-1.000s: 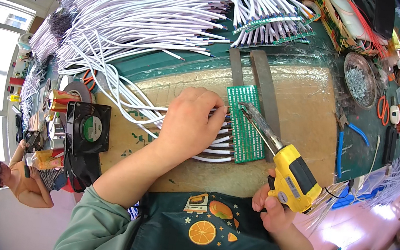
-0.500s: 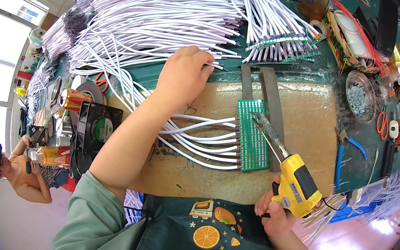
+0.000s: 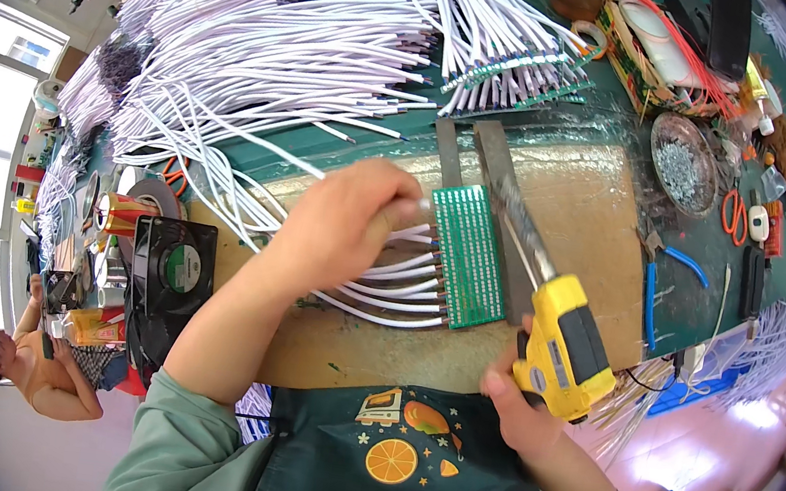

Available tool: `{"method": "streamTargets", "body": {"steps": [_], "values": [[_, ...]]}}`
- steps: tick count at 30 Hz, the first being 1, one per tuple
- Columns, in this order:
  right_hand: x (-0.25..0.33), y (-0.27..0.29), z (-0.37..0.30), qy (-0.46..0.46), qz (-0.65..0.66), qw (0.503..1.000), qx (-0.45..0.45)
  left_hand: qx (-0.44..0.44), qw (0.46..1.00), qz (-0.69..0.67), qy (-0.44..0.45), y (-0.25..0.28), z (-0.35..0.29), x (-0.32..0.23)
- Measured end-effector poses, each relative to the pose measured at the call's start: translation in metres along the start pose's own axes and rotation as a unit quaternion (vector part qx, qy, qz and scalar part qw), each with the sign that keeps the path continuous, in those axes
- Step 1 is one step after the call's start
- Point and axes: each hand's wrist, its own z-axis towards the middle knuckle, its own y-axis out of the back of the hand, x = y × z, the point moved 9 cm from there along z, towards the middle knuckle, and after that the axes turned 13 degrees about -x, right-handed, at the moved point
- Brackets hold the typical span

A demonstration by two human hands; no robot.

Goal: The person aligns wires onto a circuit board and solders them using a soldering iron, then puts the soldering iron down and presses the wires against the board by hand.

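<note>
My left hand (image 3: 341, 229) is closed around a white cable (image 3: 290, 160), its end close to the upper left corner of a green perforated circuit board (image 3: 469, 258). Several white cables (image 3: 395, 303) run into the board's left edge, partly hidden by that hand. In my right hand (image 3: 521, 416) is a yellow soldering gun (image 3: 565, 353), its long metal tip pointing up and left over the board's right side. Two flat dark metal bars (image 3: 448, 156) reach from under or beside the board toward the far side.
A brown work mat (image 3: 596, 213) covers the near bench. Bundles of white cables (image 3: 278, 62) fill the far left, and a black fan (image 3: 174, 266) stands at left. Pliers (image 3: 654, 280), a metal dish (image 3: 687, 163) and orange-handled scissors (image 3: 734, 216) lie right. Two people sit at left.
My left hand has come from the cable bundle down toward the board, bringing a white cable. The soldering gun's tip has moved away from the board's upper edge. The view has shifted slightly.
</note>
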Motion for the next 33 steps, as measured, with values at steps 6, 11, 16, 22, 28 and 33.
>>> {"method": "streamTargets", "body": {"steps": [6,11,16,22,28,33], "values": [[0.038,-0.022,0.051,0.038,0.094,0.988,-0.116,0.068,0.984,-0.115,0.118,-0.014,-0.035,-0.030],[0.039,-0.021,0.055,0.074,0.094,0.985,-0.127,0.082,0.977,-0.141,0.134,-0.016,-0.042,-0.034],[0.036,-0.024,0.056,0.039,0.116,0.985,-0.120,0.081,0.974,-0.159,0.143,-0.018,-0.045,-0.032],[0.028,-0.033,0.050,0.024,0.080,0.993,-0.081,0.060,0.969,-0.177,0.159,-0.016,-0.048,-0.030],[0.011,-0.033,0.029,-0.058,0.098,0.990,-0.082,-0.105,0.994,0.031,0.017,0.013,-0.012,-0.022],[0.003,-0.013,0.020,-0.127,0.116,0.985,-0.033,-0.092,0.990,0.100,0.037,-0.004,-0.006,0.001]]}}
